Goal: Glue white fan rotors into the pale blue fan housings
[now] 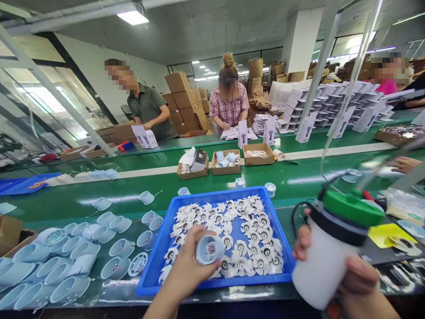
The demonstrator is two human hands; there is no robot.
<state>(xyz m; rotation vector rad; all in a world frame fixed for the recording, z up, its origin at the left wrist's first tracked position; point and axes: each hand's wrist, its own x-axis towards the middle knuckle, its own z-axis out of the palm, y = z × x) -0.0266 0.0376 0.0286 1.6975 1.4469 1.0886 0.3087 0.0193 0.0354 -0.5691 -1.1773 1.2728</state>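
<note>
Fingers [199, 234] closed: left hand [184, 268] around a blue plastic cup [210, 249], right hand [357, 279] around a green-capped white bottle [327, 257]

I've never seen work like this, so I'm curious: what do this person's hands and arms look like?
The left hand and the right hand are bare, without gloves. No sleeve shows on either forearm, and no ring is visible.
</note>
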